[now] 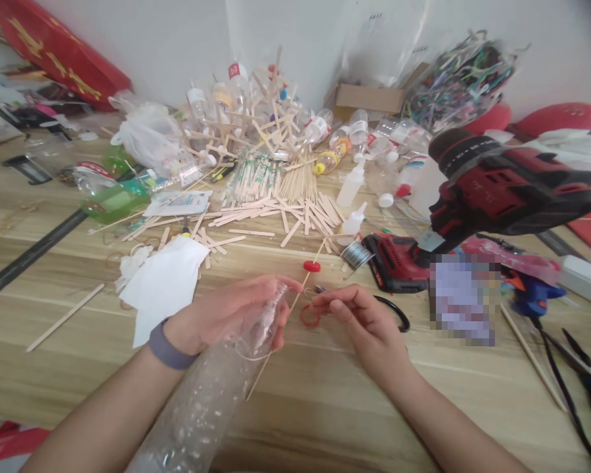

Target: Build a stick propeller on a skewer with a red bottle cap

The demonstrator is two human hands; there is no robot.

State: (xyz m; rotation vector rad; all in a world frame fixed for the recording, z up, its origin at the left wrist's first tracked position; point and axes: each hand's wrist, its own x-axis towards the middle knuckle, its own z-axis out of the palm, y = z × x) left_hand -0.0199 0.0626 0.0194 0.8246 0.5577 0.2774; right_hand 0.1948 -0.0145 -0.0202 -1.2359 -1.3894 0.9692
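Note:
My left hand (pixel 246 302), with a grey band at the wrist, is wrapped round the narrow end of a clear plastic bottle (pixel 197 401). A thin wooden stick (pixel 259 380) runs slantwise along the bottle, under my left fingers. Near its far end the stick carries a red bottle cap (pixel 312 266). A pale rubber band (pixel 253 358) circles the bottle below the hand. My right hand (pixel 362 325) is just to the right, thumb and fingers pinched together; what they hold, if anything, is unclear. By its fingertips is a red ring (pixel 309 316), held or lying there, I cannot tell.
A red and black cordless drill (pixel 492 184) stands on the right, near a blue glue gun (pixel 534 295). Craft sticks (pixel 276 210), bottles (pixel 359 128) and glue bottles (pixel 352 184) crowd the back. White paper (pixel 165 282) lies left; black-handled scissors (pixel 396 312) lie behind my right hand.

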